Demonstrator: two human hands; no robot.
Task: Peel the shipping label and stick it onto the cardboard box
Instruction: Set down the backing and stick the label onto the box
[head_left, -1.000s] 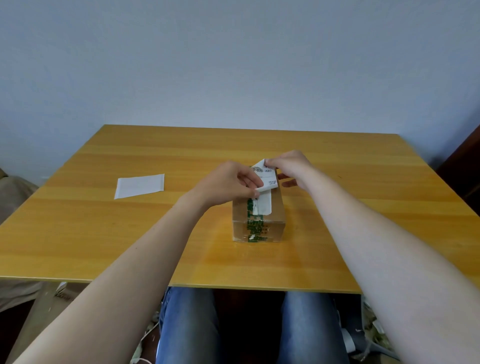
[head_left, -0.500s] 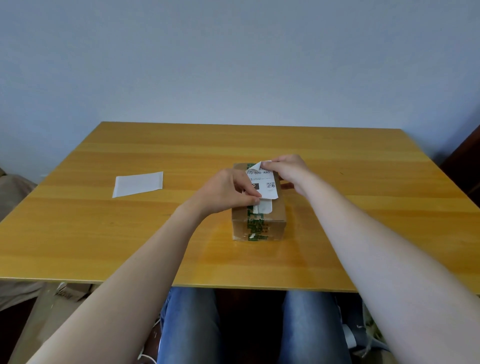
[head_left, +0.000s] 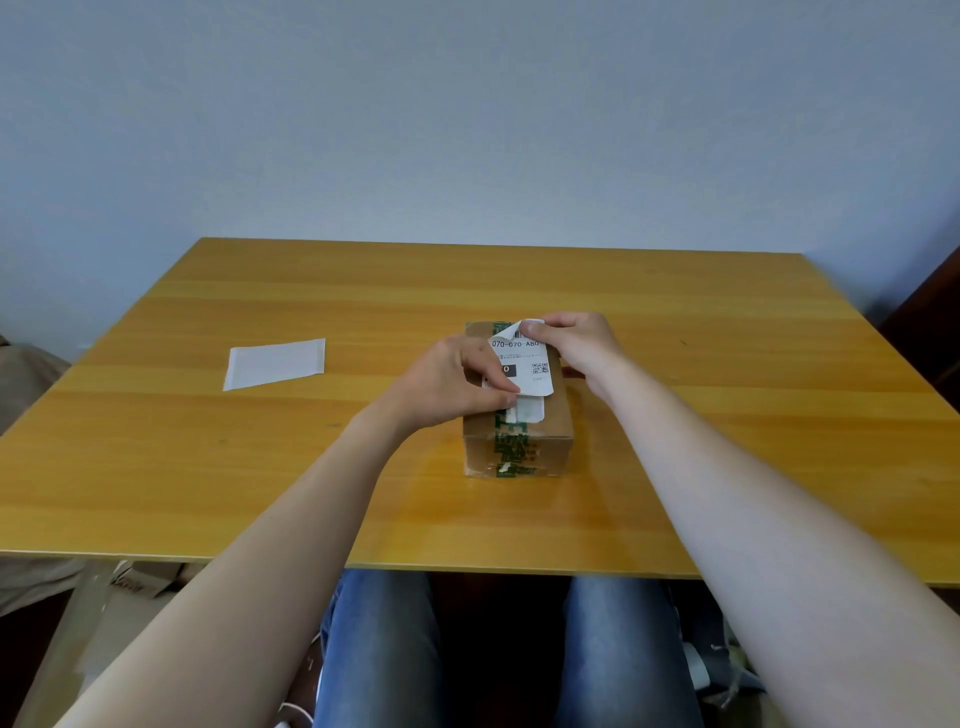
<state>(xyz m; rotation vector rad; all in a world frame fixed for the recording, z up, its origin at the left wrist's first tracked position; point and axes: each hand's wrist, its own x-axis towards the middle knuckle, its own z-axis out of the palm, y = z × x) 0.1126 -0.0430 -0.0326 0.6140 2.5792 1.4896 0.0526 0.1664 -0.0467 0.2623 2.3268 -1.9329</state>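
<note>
**Label held over box top, both hands engaged**

The wooden worktop (head_left: 675, 364) filled the lower part of the view, with a plain pale wall behind it. A small cardboard box (head_left: 550, 441) stood near the worktop centre, its long axis running away from the person; green printed tape (head_left: 511, 452) ran along its top and down its near face.

The shipping label (head_left: 524, 364) lay over the top of the box, printed side up, its far left corner curled upward. The right hand (head_left: 576, 345) pinched the far edge of the label between thumb and fingers, so that grip was closed on the label. The left hand (head_left: 452, 384) rested on the left part of the label, fingertips pressed at its near edge; whether that grip pinched the paper or only pressed it flat could not be told, as the fingers hid the contact.

A second white strip (head_left: 530, 408) showed on the box top just nearer than the label edge. A blank white sheet (head_left: 275, 364) lay flat on the worktop, well apart to the left of the box.
</note>
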